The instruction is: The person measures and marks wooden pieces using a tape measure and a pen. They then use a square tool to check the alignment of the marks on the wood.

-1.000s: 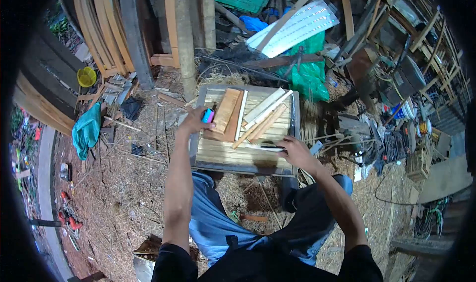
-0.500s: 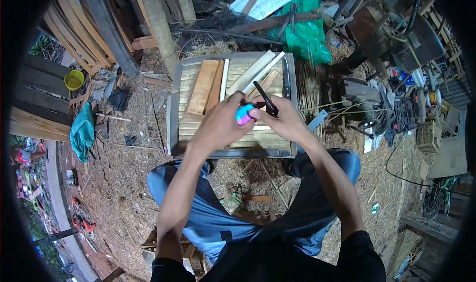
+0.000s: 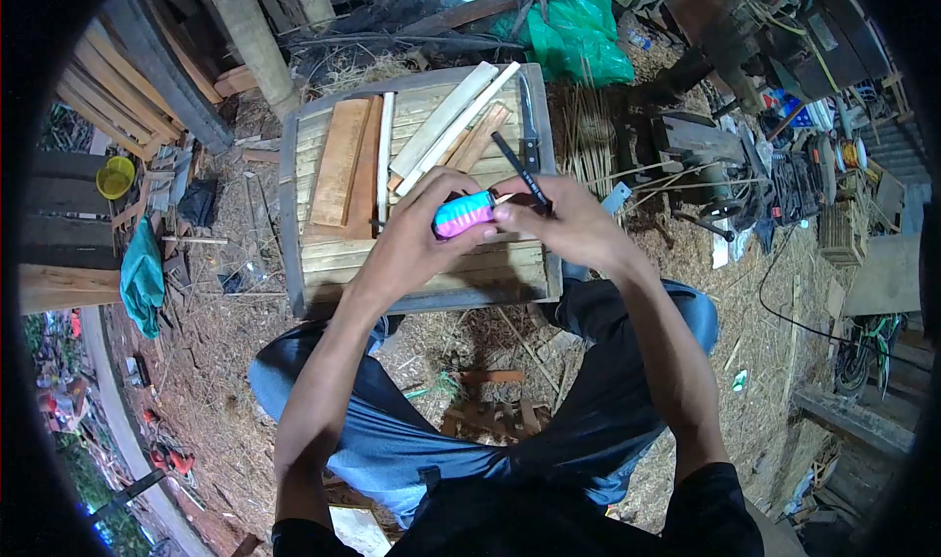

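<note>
My left hand (image 3: 412, 226) is closed around a small rounded blue and pink object (image 3: 466, 215) with a dark end. What kind of thing it is I cannot make out. My right hand (image 3: 561, 219) meets it from the right, thumb and fingers pinched at the dark end, where a short pale tip (image 3: 504, 198) shows. A slim black pen or pencil (image 3: 517, 167) with light lettering is tucked in the same right hand and points up and left. Both hands are above a slatted wooden board (image 3: 431, 278) in front of my knees.
On the board lie a flat brown plank (image 3: 343, 160), pale wood strips (image 3: 446, 126) and a knife (image 3: 529, 116). A green plastic sheet (image 3: 578, 38) is behind it. Thin sticks (image 3: 588, 136) and cluttered tools stand to the right. A yellow bowl (image 3: 116, 177) is at the left.
The view has shifted, so the board sits further left and higher. My left hand has turned, showing more of the blue and pink object. A pale tip now shows at its dark end.
</note>
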Action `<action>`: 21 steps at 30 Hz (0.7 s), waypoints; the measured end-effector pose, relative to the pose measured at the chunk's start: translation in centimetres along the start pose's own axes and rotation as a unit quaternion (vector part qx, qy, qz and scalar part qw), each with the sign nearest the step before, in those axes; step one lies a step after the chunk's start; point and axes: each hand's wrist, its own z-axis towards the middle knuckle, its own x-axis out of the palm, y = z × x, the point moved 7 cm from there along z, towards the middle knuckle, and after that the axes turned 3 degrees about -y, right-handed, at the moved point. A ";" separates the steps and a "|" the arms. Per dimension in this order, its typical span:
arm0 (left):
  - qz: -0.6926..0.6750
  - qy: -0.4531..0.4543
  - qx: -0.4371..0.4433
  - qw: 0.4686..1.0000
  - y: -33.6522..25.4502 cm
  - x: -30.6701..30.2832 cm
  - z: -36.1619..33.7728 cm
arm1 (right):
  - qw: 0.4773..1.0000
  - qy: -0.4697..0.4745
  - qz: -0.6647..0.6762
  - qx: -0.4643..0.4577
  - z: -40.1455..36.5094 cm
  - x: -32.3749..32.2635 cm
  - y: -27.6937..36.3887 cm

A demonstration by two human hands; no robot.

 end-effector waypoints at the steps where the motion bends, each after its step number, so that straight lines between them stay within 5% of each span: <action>1: -0.018 -0.012 -0.010 1.000 -0.1 -0.2 0.1 | 1.000 0.010 -0.020 -0.015 0.1 0.5 0.7; 4: 0.017 -0.020 0.038 0.999 -0.8 -0.5 0.0 | 0.998 0.013 0.069 0.001 0.2 0.8 0.6; 10: 0.055 -0.021 0.028 0.998 -0.2 -0.7 -0.7 | 0.998 -0.036 -0.053 -0.007 -0.3 0.8 2.1; 13: 0.035 0.054 -0.040 0.997 -0.1 -0.8 -0.8 | 0.995 -0.070 -0.071 -0.021 -0.4 0.9 2.6; 15: -0.040 0.107 -0.184 0.976 1.3 -0.6 -1.0 | 0.995 -0.090 -0.036 -0.029 -0.2 0.9 2.2; 18: -0.179 -0.023 -0.150 0.972 3.1 -1.0 -0.9 | 0.986 -0.037 -0.128 -0.100 0.2 1.3 2.9; 20: -0.230 -0.006 -0.198 0.953 4.0 -0.6 -1.2 | 0.970 -0.053 -0.110 -0.209 -0.2 1.2 4.4; 21: -0.304 0.012 -0.277 0.912 4.0 -0.2 -1.5 | 0.979 -0.039 -0.085 -0.179 0.2 1.3 3.8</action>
